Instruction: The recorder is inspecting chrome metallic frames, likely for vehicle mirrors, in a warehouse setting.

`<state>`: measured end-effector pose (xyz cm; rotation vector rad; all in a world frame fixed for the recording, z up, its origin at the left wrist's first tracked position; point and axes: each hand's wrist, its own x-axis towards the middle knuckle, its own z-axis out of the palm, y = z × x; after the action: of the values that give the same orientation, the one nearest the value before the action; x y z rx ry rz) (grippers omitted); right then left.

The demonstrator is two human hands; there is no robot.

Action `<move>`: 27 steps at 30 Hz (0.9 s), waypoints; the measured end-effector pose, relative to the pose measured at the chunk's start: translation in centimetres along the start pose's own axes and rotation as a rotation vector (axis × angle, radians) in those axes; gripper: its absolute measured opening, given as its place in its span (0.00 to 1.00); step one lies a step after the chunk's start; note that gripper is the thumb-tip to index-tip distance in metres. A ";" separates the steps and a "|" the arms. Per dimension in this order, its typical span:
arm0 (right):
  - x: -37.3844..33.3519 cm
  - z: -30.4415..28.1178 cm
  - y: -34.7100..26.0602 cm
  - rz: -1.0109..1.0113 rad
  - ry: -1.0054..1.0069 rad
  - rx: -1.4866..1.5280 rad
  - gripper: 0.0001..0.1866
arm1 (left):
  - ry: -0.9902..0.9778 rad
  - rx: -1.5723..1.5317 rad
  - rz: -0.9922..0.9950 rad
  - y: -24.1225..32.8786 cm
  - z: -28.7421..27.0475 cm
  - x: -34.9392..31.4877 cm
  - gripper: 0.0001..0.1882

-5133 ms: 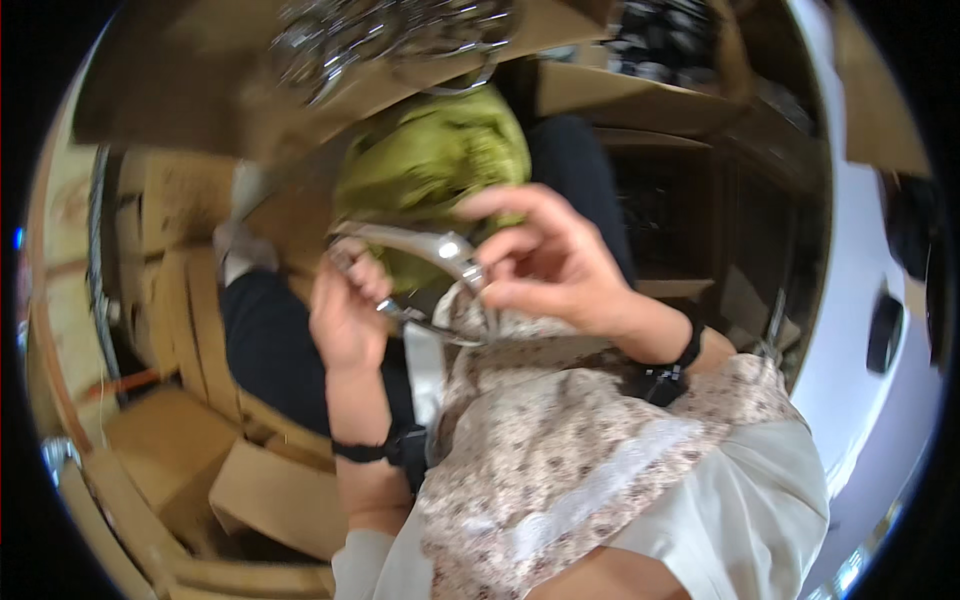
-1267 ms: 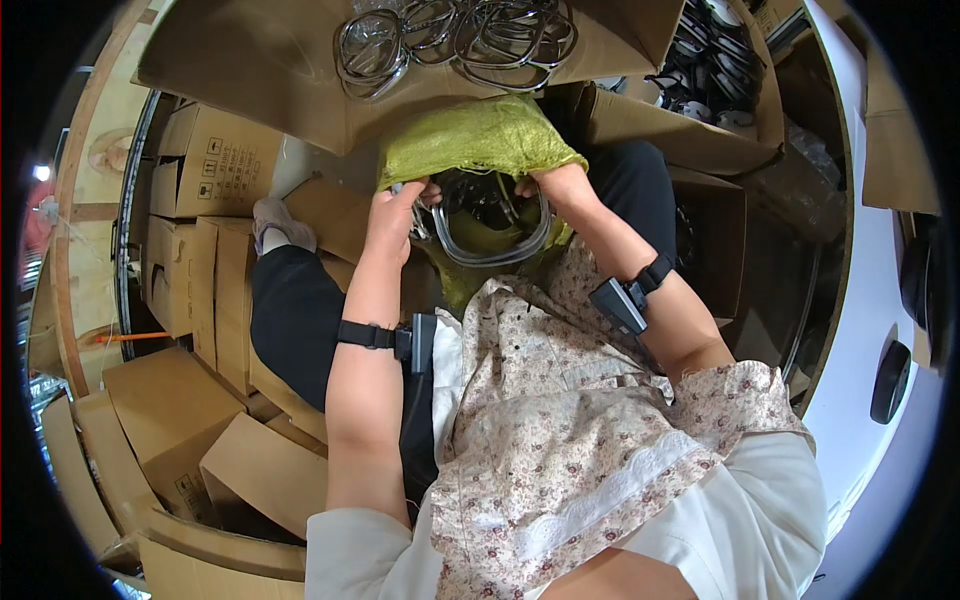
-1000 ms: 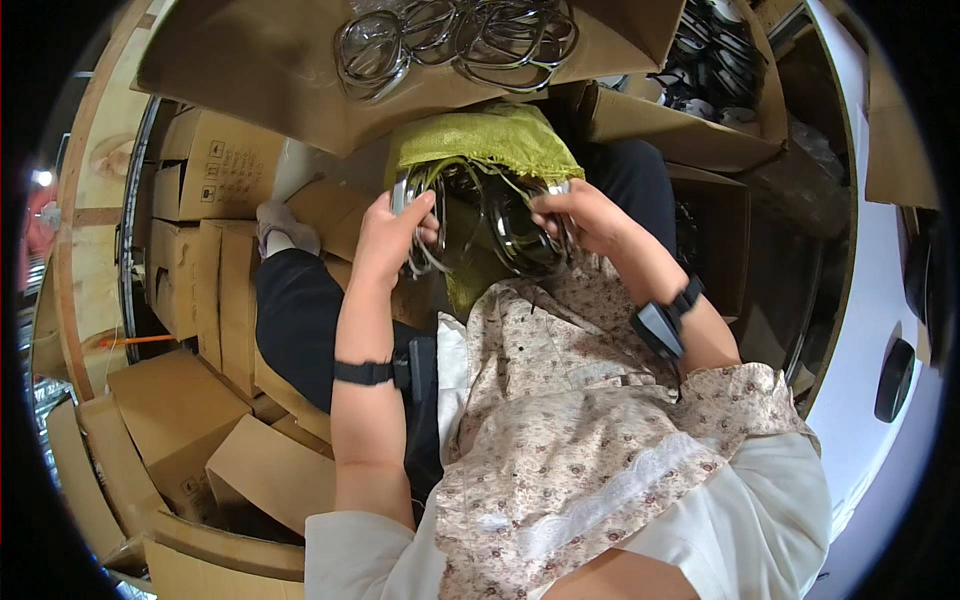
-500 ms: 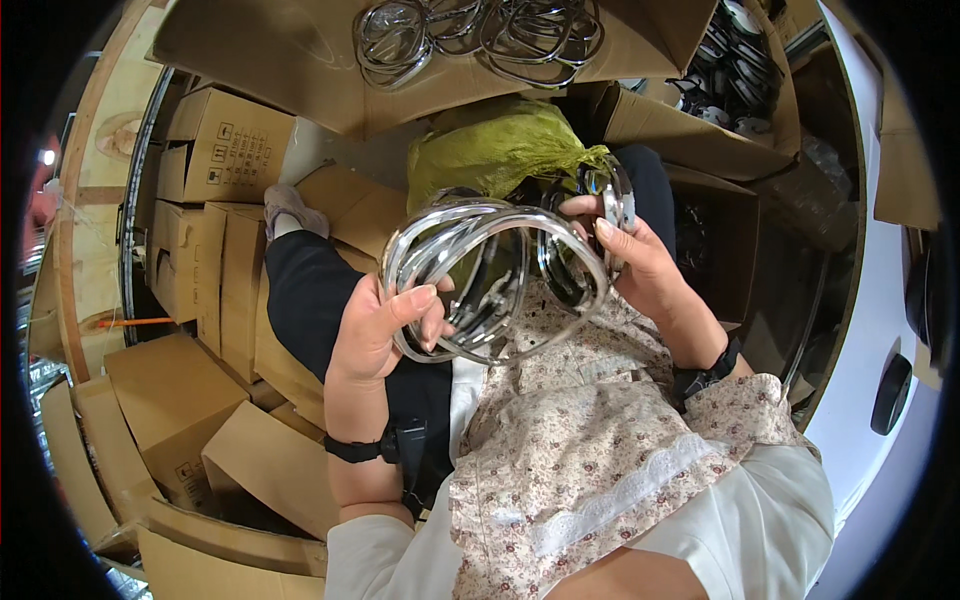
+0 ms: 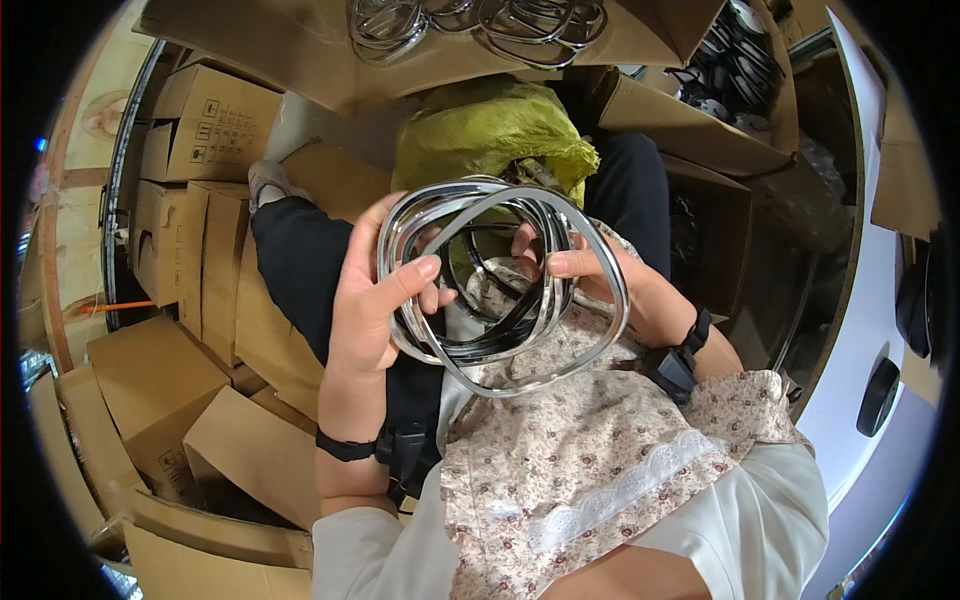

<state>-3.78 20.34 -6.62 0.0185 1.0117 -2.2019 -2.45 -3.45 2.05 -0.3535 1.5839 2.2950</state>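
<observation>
Between my two hands is a bundle of shiny chrome trim rings [image 5: 535,384], rounded and partly nested, held above my lap. My left hand [image 5: 372,285] wraps the bundle's left side, its thumb lying over the rims. On the right side, my right hand [image 5: 590,268] grips the rings with its thumb in front and fingers showing through the opening. One ring sits lower and further right than the others. Just beyond the bundle lies a yellow-green woven sack [image 5: 490,135] with its mouth toward me; what it holds is mostly hidden.
More chrome rings [image 5: 545,25] lie on a cardboard surface [image 5: 270,50] at the far side. An open carton [image 5: 680,125] with black and silver parts stands at the far right. Several cartons [image 5: 160,385] crowd the left. A white panel [image 5: 850,330] borders the right.
My right hand has moved left and down, bringing its rings together with those in my left hand. The sack's mouth now shows behind the bundle.
</observation>
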 end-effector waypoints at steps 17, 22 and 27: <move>0.3 -0.9 2.2 -0.015 -0.048 0.421 0.22 | -0.011 1.050 0.445 -0.9 -0.6 2.5 0.34; 0.6 -0.9 3.1 0.001 -0.002 0.415 0.25 | 0.017 0.964 0.424 -0.6 -0.4 2.4 0.31; 0.9 -1.6 3.4 0.018 0.066 0.384 0.25 | 0.035 0.975 0.455 -0.7 0.1 2.5 0.24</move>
<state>-2.84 19.31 -10.21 0.2747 0.6064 -2.3599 -4.48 -2.84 0.56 0.2394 2.7397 1.4534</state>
